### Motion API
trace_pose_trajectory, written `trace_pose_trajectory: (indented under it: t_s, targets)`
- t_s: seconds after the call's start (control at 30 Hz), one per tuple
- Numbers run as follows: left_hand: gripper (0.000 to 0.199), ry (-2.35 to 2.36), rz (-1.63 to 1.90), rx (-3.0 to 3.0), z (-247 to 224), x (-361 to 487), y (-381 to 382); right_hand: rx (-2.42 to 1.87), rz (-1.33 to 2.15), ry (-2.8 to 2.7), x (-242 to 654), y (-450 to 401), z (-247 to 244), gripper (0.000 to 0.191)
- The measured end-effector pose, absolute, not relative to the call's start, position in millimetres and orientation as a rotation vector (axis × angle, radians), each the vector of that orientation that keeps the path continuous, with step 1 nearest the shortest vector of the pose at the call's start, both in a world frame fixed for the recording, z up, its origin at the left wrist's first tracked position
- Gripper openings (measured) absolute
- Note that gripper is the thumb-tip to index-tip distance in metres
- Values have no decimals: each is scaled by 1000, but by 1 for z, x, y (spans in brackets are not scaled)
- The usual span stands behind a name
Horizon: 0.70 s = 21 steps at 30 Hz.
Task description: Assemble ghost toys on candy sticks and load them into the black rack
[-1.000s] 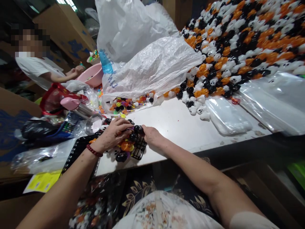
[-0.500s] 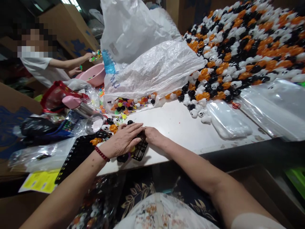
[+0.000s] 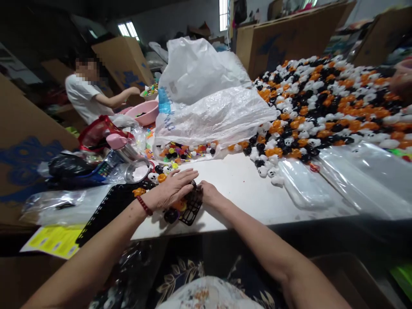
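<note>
My left hand [image 3: 174,189] lies flat, fingers stretched out, over small toys in and beside a small black plastic basket [image 3: 194,209]. Under its palm show an orange toy [image 3: 182,205] and a round black toy [image 3: 171,216]. My right hand [image 3: 209,194] has its fingers curled at the basket's far right rim, gripping it; the fingertips are partly hidden. Left of my hands, a larger black slotted tray [image 3: 107,206] reaches under my left forearm. Orange, white and black toys [image 3: 160,177] lie just beyond my left hand.
A big heap of orange, white and black toys [image 3: 309,107] covers the back right. Clear plastic bags [image 3: 304,184] lie before it. A white sack [image 3: 209,107] stands mid-table. A metal cup [image 3: 139,171] and pink-topped flask [image 3: 120,146] stand left. Beyond, a person [image 3: 85,96] works by a pink basin [image 3: 146,112].
The camera view has tilted up, so the table's contents sit lower in the picture. A blurred pinkish shape now shows at the right edge. My hands stay nearly in place at the basket.
</note>
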<state>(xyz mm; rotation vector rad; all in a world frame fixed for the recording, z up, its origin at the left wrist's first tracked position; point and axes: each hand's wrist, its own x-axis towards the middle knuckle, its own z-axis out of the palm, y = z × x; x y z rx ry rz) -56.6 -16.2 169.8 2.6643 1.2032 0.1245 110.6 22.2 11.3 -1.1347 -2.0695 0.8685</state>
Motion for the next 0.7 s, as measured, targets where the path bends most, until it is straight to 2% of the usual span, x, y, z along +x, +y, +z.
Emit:
trace_pose_trajectory:
  t_s: [0.1,0.17,0.3,0.5,0.7]
  targets:
    - [44,1247,522,2711,188,-54,-50,-1113,833,-2098,121,14,12,17]
    - [43,1182,670,2673,187,-46,-84,-1116,828,-2041,128,6,10,22]
    - [35,978,510,2569,143,-16,-138,-1139,886,-1911,136,-5,4,23]
    - [47,1364,429,2632,47,7,-128,-1104,941,-1872,134,-4,-4,26]
    - [58,1687,462,2508,9,2,-106,-1093,1020,-1834,133,0,-3,29]
